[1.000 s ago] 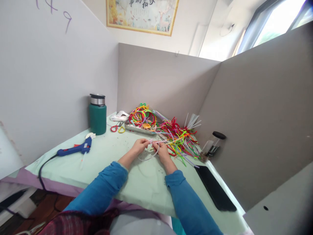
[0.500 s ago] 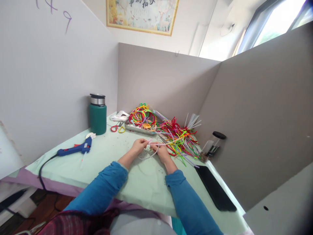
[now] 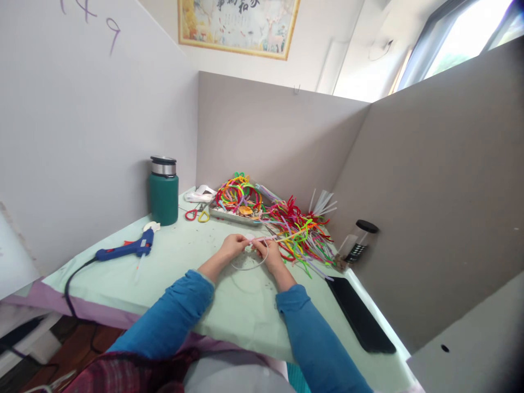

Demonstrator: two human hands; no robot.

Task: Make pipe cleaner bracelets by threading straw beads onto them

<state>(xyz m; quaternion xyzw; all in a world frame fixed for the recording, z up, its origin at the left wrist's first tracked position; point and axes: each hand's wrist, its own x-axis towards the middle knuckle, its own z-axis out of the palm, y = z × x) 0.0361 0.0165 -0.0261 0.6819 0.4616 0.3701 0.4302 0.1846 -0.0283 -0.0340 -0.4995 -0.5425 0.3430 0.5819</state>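
Over the middle of the table, my left hand [image 3: 233, 246] and my right hand [image 3: 269, 254] are close together, fingers pinched. Between them runs a pale pink pipe cleaner [image 3: 265, 238], its free end reaching right toward the pile. A thin whitish hoop [image 3: 250, 268] hangs below the fingertips, its upper part hidden by them. Both hands seem to grip the pipe cleaner where it meets the hoop; the exact wrap there is too small to make out.
A blue glue gun [image 3: 125, 248] lies left, near a green bottle [image 3: 164, 199]. Behind my hands are scissors [image 3: 197, 214], a metal tray [image 3: 237, 218] of coloured rings and a pipe-cleaner pile [image 3: 301, 226]. Right are a clear jar [image 3: 360, 243] and a black slab [image 3: 360, 314]. Partitions surround the table.
The hoop has swung slightly and now shows a rounder, wider loop under my fingers. My right hand has shifted a little left, closer to my left hand.
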